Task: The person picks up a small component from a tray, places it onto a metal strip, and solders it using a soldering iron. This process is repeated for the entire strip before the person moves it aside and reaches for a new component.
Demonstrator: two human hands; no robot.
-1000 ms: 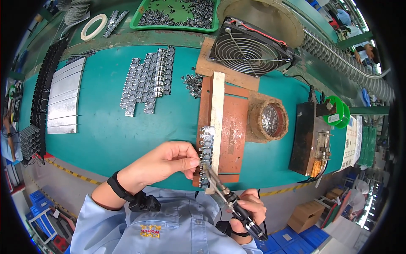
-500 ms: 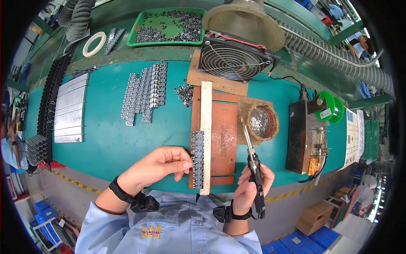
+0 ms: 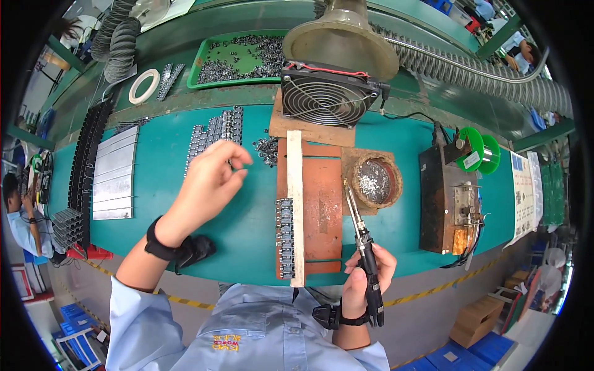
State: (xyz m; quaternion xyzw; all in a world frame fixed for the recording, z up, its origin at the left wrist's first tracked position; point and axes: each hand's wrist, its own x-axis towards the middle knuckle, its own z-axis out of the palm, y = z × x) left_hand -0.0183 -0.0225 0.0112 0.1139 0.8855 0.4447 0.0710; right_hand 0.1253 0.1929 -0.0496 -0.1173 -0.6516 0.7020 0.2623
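Observation:
My right hand [image 3: 365,278] grips a soldering iron [image 3: 360,234] whose tip points up toward a round pot of solder dross [image 3: 373,180]. My left hand [image 3: 210,179] is raised over the green bench with its fingers pinched and loosely curled, close to a small heap of metal parts [image 3: 267,149]; I cannot tell whether it holds one. A row of small components [image 3: 284,238] lies against a pale wooden strip [image 3: 296,204] on a brown board [image 3: 322,204].
Rows of metal parts [image 3: 213,133] lie beyond my left hand. A fan [image 3: 328,96] stands at the board's far end, a green tray of parts [image 3: 241,55] behind it. A dark solder station [image 3: 447,198], green wire spools [image 3: 473,148], metal plates [image 3: 112,173] and tape roll [image 3: 143,85] surround them.
My left hand has left the row of components and moved up and left toward the heap of parts. My right hand has shifted the soldering iron to the right of the board.

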